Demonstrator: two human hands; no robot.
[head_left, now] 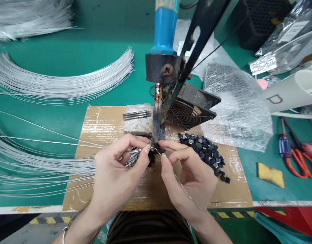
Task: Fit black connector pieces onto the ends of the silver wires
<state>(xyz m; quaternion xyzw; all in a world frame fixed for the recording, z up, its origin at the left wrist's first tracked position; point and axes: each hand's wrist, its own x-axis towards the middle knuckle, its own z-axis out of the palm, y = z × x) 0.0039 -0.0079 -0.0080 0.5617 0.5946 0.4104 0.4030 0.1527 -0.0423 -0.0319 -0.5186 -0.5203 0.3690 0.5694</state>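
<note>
In the middle of the head view, a soldering iron (157,115) with a blue handle is clamped upright, tip downward. My left hand (120,173) is closed in a pinch just left of the tip, on what looks like the end of a thin grey wire (87,142); the exact spot is partly hidden by my fingers. Between the thumb and fingers of my right hand (188,173), right of the tip, is a strand of solder wire (182,186) that trails down over the palm. Under my left hand lies a bundle of grey wires (44,166).
Small black connectors (204,152) are heaped on the cardboard (229,193) at right. Behind the iron stand a black fan (191,108) and a block (137,127) with metal rods. Another wire bundle (69,84) lies back left. Orange-handled scissors (299,164) and a yellow sponge (270,174) sit right.
</note>
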